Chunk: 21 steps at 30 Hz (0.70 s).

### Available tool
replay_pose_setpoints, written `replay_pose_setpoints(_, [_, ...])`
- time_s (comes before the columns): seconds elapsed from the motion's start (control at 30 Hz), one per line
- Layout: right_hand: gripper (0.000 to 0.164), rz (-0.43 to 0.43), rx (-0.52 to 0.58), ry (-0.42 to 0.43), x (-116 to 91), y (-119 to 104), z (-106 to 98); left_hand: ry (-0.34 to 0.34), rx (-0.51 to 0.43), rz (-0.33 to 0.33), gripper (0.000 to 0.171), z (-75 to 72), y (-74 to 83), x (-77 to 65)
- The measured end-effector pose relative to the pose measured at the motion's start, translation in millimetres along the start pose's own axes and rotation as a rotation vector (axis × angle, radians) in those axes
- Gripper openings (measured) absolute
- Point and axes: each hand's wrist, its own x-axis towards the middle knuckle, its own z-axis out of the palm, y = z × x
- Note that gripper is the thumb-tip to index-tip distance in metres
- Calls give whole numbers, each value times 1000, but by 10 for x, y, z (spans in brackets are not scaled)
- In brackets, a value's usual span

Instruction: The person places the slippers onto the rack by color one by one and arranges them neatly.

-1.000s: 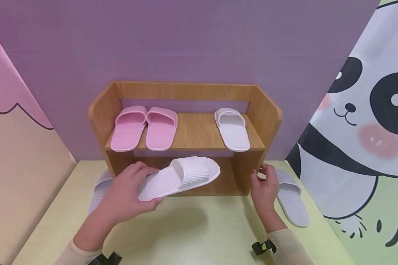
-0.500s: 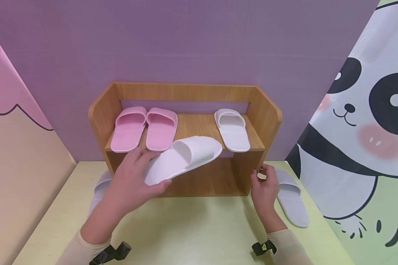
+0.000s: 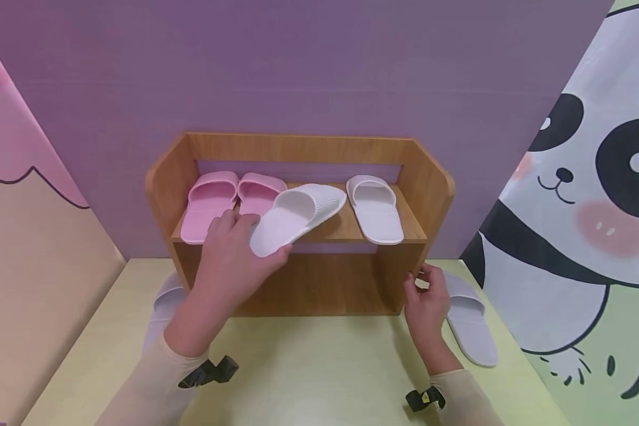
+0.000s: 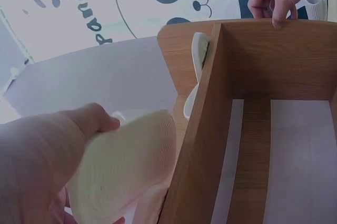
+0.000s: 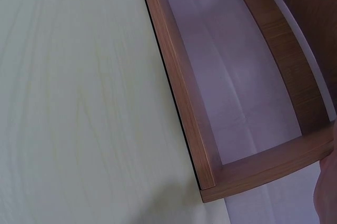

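My left hand (image 3: pixel 234 260) pinches the heel end of a white slipper (image 3: pixel 298 216), thumb below and fingers above. The slipper is tilted, toe pointing up and right, in front of the upper shelf (image 3: pixel 325 234) of a wooden rack. In the left wrist view the ribbed sole (image 4: pixel 126 169) faces the camera. Another white slipper (image 3: pixel 375 210) sits at the right of that shelf; a pair of pink slippers, the left one (image 3: pixel 207 207) and the partly covered right one (image 3: pixel 258 192), sits at its left. My right hand (image 3: pixel 428 302) grips the front edge of the rack's right side panel (image 3: pixel 428 201).
A pale lilac slipper (image 3: pixel 468 319) lies on the table (image 3: pixel 309 367) right of the rack. Another lilac slipper (image 3: pixel 165 307) lies left of it, partly behind my left arm. A purple wall (image 3: pixel 298 71) rises behind; a panda picture (image 3: pixel 559 225) covers the right wall.
My left hand has raised the white slipper from in front of the lower compartment to the upper shelf's height, moving forward and slightly right. My right hand keeps its place on the rack.
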Motion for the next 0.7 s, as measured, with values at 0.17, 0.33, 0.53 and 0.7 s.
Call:
replay_pose_setpoints(0.17, [24,3,-13,5,-1,30,6,3,31,-41,76,110,101,169])
replay_pose_setpoints(0.33, [24,14,-11,11,-11,32,10,4,113,-46,78,227,182,334])
replay_pose_setpoints(0.53, [23,12,-15,17,0,34,12,9,196,-71,82,324,262,493])
replay_pose_setpoints(0.7, [24,-1,-7,23,6,37,12,-5,220,-87,86,380,288,588])
